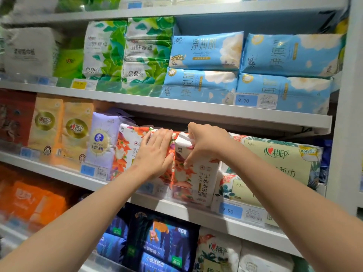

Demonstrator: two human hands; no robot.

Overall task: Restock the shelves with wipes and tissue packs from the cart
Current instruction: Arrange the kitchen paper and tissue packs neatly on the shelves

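Observation:
Two orange-and-white floral tissue packs stand upright side by side on the middle shelf (196, 214). My left hand (155, 154) lies flat, fingers together, against the face of the left floral pack (127, 150). My right hand (204, 143) grips the top corner of the right floral pack (196, 173), thumb in front and fingers over the top. This pack leans slightly and its bottom rests behind the clear shelf lip. The cart is out of view.
A lilac pack (102, 142) and yellow packs (62, 130) stand left of the floral ones; pale green packs (275, 163) lie to the right. Blue wipes packs (206, 52) and green leaf-print packs (125, 50) fill the shelf above. Dark blue packs (163, 242) sit below.

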